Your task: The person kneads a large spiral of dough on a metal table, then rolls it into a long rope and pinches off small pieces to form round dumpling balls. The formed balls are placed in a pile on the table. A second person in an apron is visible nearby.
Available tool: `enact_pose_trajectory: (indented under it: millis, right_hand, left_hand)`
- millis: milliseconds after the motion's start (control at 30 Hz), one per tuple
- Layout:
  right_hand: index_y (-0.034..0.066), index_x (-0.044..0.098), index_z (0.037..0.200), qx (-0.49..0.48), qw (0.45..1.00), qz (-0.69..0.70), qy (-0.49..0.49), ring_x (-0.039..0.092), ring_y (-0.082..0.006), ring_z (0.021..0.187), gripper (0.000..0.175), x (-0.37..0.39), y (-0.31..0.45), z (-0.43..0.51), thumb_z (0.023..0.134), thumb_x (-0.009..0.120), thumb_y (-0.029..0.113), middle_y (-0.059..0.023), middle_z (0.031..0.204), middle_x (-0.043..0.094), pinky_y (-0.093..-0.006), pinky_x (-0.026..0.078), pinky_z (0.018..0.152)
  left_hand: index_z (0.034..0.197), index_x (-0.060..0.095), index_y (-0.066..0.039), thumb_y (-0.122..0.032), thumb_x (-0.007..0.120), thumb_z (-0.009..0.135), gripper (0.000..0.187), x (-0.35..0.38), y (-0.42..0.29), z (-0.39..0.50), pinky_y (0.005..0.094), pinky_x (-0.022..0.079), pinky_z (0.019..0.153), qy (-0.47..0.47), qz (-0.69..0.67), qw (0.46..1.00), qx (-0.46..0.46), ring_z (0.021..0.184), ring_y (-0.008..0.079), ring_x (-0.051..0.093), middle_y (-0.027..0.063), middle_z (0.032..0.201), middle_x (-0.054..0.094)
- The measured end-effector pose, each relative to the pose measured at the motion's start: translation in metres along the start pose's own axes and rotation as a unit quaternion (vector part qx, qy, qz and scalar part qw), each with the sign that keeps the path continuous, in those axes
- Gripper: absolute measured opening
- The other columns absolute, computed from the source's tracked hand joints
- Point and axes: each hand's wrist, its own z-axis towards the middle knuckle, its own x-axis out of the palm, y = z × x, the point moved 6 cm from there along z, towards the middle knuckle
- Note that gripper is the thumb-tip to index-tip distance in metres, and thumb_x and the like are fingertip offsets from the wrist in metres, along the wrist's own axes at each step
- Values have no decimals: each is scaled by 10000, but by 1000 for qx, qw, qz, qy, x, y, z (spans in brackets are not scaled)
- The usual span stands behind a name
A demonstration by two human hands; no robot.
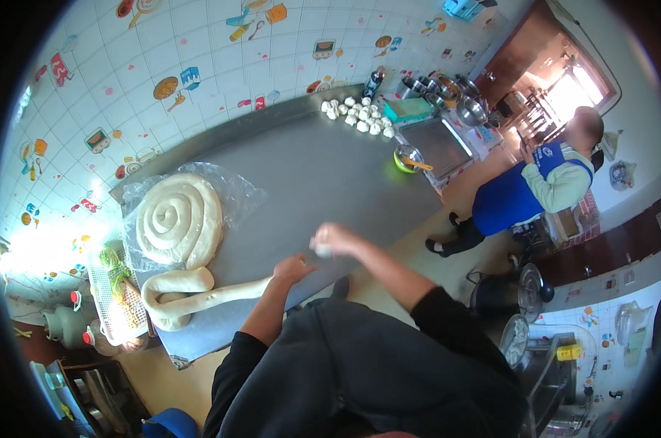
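My left hand (293,269) is closed around the free end of a thick dough rope (215,299), which lies folded back on itself along the near left of the metal worktop (308,169). Just right of it, apart from the rope, my right hand (338,238) grips a small dough piece (324,251), blurred and partly hidden by the fingers. A large spiral coil of dough (178,219) rests at the left on clear plastic film (243,191). Several pale dough lumps (363,116) sit in a cluster at the far right corner.
A green bowl (401,163) with an orange-handled utensil stands near the worktop's right end. Beyond it are a metal tray (437,145) and several metal bowls (471,111). A person in a blue apron (503,189) stands at the right. A white basket (103,295) holds green vegetables at left.
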Motion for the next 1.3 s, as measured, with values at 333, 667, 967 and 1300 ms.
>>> enact_pose_trajectory:
  millis: [333, 667, 967, 1300]
  right_hand:
    - [17, 537, 1286, -50, 998, 26, 0, 584, -345, 1137, 595, 104, -36, 46, 852, 675, 399, -232, 1251, 584, -413, 469, 936]
    - [29, 597, 1062, -162, 983, -80, -41, 635, -194, 870, 229, 94, 40, 22, 846, 632, 98, -126, 988, 639, -325, 519, 701]
    - [-17, 534, 1250, -181, 962, 193, 64, 611, -144, 872, 447, -85, 128, -95, 854, 616, 174, -80, 1074, 595, -241, 495, 598]
    - [68, 556, 1290, -11, 991, 120, -59, 602, -121, 881, 330, -133, -25, -98, 990, 493, 192, -65, 1098, 626, -248, 506, 673]
  left_hand:
    - [1468, 254, -59, -339, 756, 716, 947, -18, 40, -7, 456, 401, 1043, -200, -125, 965, 112, 1230, 396, 489, 268, 1369, 440]
    - [997, 631, -92, -618, 721, 667, 628, -44, 43, -78, 438, 512, 784, -173, -76, 981, 43, 893, 342, 660, 157, 921, 690]
    - [993, 599, -37, -448, 692, 748, 488, -139, -165, -150, 448, 525, 700, -209, -59, 963, 158, 788, 361, 668, 169, 798, 677]
    - [1098, 630, -135, -421, 714, 746, 461, -29, -218, 11, 433, 521, 817, -29, -14, 987, 160, 949, 316, 663, 132, 1016, 693]
